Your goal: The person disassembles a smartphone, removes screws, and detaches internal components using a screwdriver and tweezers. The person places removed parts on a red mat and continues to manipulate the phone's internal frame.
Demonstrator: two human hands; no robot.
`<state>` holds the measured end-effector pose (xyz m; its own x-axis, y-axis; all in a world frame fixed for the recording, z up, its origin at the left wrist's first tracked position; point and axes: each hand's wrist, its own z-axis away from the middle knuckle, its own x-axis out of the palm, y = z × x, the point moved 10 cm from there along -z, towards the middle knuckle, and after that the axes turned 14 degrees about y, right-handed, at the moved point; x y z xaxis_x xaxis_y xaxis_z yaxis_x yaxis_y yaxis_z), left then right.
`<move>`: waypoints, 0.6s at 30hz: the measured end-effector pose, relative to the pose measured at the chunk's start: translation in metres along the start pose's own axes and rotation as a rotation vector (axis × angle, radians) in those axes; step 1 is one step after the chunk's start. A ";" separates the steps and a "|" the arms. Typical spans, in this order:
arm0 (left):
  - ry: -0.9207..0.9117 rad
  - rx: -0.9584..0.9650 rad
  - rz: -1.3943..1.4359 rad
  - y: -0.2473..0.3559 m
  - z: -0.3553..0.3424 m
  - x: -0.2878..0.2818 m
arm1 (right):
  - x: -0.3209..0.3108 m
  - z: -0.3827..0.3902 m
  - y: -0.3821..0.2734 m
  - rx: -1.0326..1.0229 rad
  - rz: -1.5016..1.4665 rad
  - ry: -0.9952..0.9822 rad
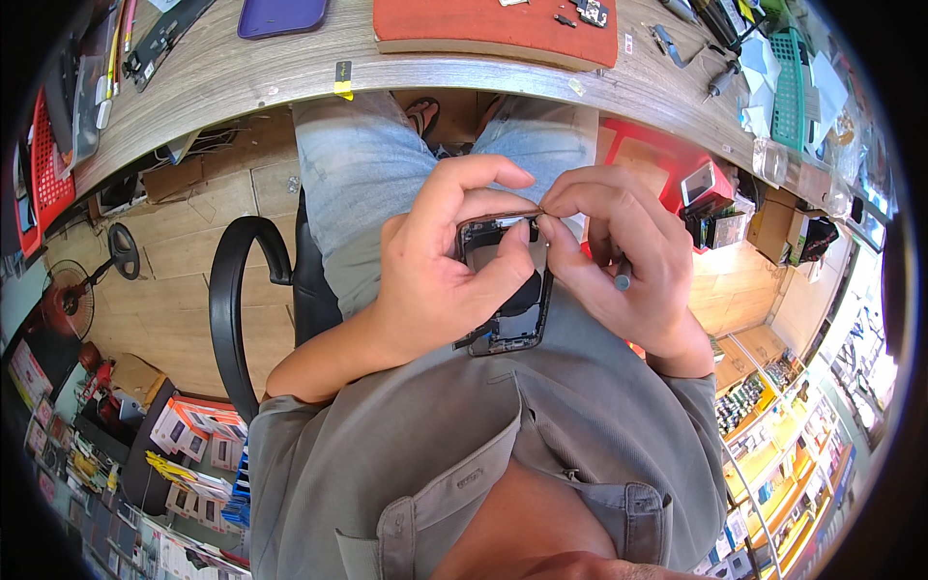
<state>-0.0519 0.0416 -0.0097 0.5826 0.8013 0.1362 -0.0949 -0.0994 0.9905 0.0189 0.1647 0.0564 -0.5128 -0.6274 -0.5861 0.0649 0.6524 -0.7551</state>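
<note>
An opened phone housing (520, 331) is held up in front of my chest, its dark inner frame and parts exposed. My left hand (430, 253) is closed round its left side, with the thumb lying across the inside. At the top right corner of the housing, my right hand (633, 227) pinches with thumb and index finger. Whatever lies between those fingertips is too small to make out. A slim pen-like tool with a round grey end (622, 282) is tucked in the curled fingers of that same hand.
Beyond my knees runs a wooden desk (300, 82), bearing a thick red block (493, 41) with small parts on it and a purple tray (282, 15). A red basket (48, 174) and a green basket (791, 87) stand at its ends. A black chair armrest (227, 300) is at my left.
</note>
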 end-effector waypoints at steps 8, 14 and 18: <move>0.003 -0.091 0.006 -0.006 0.001 -0.001 | 0.000 -0.002 0.014 0.157 -0.142 -0.062; 0.019 -0.152 0.036 -0.010 0.000 -0.002 | -0.005 0.001 0.014 0.205 -0.203 -0.050; 0.019 -0.146 0.032 -0.010 0.001 -0.002 | -0.004 0.001 0.006 0.112 -0.118 -0.054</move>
<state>-0.0512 0.0407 -0.0201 0.5622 0.8103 0.1655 -0.2300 -0.0391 0.9724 0.0226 0.1709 0.0540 -0.4759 -0.7208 -0.5039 0.1035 0.5231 -0.8460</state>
